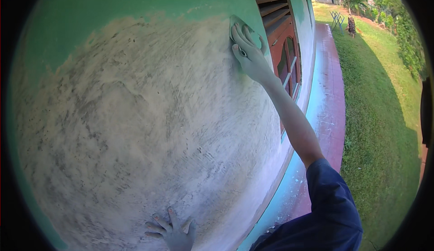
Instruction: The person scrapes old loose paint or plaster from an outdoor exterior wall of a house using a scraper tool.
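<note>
Dark blue sleeve cloth (pixel 332 196) occupied the lower right foreground, with the bare right forearm (pixel 296 117) reaching up from it to an outdoor wall (pixel 135 115). On this wall, green paint (pixel 108 7) bounded a broad, whitish patch marked by grey streaks and curved scuffs. The right hand (pixel 251 54) lay over a thin greenish-grey sheet (pixel 256 36), its fingers extended and slightly apart, covering the sheet flat against the wall rather than curling around it. The sheet was located at the upper right of the pale patch, just beside a window (pixel 285 45) with brown slats above and reddish-brown woodwork below. Low on the wall, the left hand (pixel 178 237) rested with fingers widely spread, nothing visible in its hold. Along the wall's foot ran a turquoise band (pixel 282 196), then a pink walkway (pixel 332 92); beyond lay a partly shaded lawn (pixel 375 129), a blue rack (pixel 337 20) and a distant person (pixel 351 26).
</note>
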The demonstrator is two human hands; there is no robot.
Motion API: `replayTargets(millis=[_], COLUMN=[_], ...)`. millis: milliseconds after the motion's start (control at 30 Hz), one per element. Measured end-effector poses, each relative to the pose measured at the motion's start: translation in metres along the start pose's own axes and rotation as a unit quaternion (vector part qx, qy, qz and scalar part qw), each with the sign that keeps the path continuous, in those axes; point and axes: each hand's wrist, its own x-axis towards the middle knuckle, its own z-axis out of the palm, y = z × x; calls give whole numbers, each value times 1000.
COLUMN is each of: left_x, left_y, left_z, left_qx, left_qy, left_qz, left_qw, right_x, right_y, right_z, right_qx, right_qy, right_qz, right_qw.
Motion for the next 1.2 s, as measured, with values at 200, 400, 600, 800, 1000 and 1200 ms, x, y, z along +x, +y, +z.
replayTargets(millis=[200, 400, 600, 800, 1000, 1200], left_x=[-7, 3, 0, 2, -4, 3], left_y=[-10, 3, -1, 5, -3, 0], left_z=[35, -9, -2, -5, 3, -7], left_qx=[49, -16, -17, -92, -106, -126], left_qy=[112, -17, 4, -12, -10, -38], left_qz=[-5, -3, -8, -23, -8, -18], left_qw=[992, 1000, 1000, 995, 994, 991], right_x=[-114, -59, -47, -136, 2, -161], right_y=[-8, -4, -3, -1, -1, -5], right_z=[30, 16, 16, 35, 8, 35], right_qx=[13, -4, -18, -55, -9, -4], right_qy=[-45, -23, -29, -27, 1, -54], right_qz=[-3, 8, 3, 1, 30, 12], right_qw=[999, 1000, 999, 998, 999, 998])
